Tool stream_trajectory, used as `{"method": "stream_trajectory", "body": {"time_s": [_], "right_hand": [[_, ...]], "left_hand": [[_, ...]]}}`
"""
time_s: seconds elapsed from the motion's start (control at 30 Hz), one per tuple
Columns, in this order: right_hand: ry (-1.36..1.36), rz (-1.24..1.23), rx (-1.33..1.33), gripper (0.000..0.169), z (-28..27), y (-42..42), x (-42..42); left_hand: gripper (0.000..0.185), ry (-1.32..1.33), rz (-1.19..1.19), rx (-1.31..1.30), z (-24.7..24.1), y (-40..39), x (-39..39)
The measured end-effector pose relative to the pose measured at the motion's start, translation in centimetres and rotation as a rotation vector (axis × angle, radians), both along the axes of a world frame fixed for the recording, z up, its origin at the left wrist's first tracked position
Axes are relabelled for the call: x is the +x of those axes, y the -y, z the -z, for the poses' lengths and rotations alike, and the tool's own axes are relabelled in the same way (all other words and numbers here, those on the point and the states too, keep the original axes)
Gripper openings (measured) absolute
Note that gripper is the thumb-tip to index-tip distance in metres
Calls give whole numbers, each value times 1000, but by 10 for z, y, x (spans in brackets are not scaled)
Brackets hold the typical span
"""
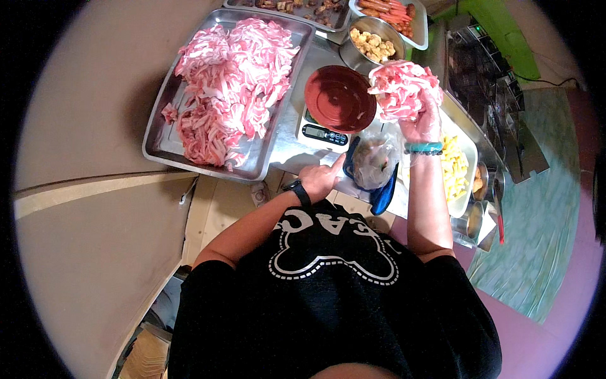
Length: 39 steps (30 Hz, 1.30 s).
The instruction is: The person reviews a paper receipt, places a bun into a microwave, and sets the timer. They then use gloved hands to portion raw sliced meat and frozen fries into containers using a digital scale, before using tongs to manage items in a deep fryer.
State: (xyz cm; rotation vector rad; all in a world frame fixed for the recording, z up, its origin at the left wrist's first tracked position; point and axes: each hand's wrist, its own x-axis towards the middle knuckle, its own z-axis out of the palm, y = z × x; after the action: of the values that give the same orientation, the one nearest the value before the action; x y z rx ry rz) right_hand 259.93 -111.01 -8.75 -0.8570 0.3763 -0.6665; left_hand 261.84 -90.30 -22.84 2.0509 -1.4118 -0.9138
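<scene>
My right hand (423, 124), in a clear plastic glove, grips a clump of raw sliced meat (402, 87), raised to the right of a reddish-brown round dish (338, 97). That dish rests on a white digital kitchen scale (303, 142) and has a few small pale bits on it. My left hand (319, 182) points its index finger towards the scale's front edge, the other fingers curled; contact is unclear. More raw meat strips (236, 85) are heaped in a large metal tray (158, 149) on the left. Between my hands lies a clear plastic bag (376, 161) over a blue cloth (386, 196).
Behind the scale stands a metal bowl of browned pieces (371, 45). Farther back are a white tray of sausages (388, 14) and a metal tray of browned food (303, 7). Yellow cut food (454, 168) sits in a white tray beside my right forearm. Dark equipment (483, 90) is at right.
</scene>
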Motion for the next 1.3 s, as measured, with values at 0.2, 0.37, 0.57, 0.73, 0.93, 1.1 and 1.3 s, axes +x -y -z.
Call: {"method": "stream_trajectory", "body": {"time_s": [0.2,0.37,0.57,0.73,0.93,1.1,1.3], "right_hand": [[11,17,-11,46,0,2,-7],[30,17,-13,47,4,8,-13],[11,4,-5,48,6,10,-15],[26,-15,18,50,11,15,-16],[23,-20,23,50,9,13,-16],[-4,9,3,50,8,12,-14],[39,-22,37,51,7,14,-13]], "left_hand": [[64,72,-43,36,8,12,-1],[65,106,-14,63,4,22,0],[67,166,-61,106,12,30,-3],[65,234,-104,120,19,45,2],[61,266,-86,123,29,52,8],[62,254,-51,211,30,58,6],[68,265,-92,80,30,40,1]]}}
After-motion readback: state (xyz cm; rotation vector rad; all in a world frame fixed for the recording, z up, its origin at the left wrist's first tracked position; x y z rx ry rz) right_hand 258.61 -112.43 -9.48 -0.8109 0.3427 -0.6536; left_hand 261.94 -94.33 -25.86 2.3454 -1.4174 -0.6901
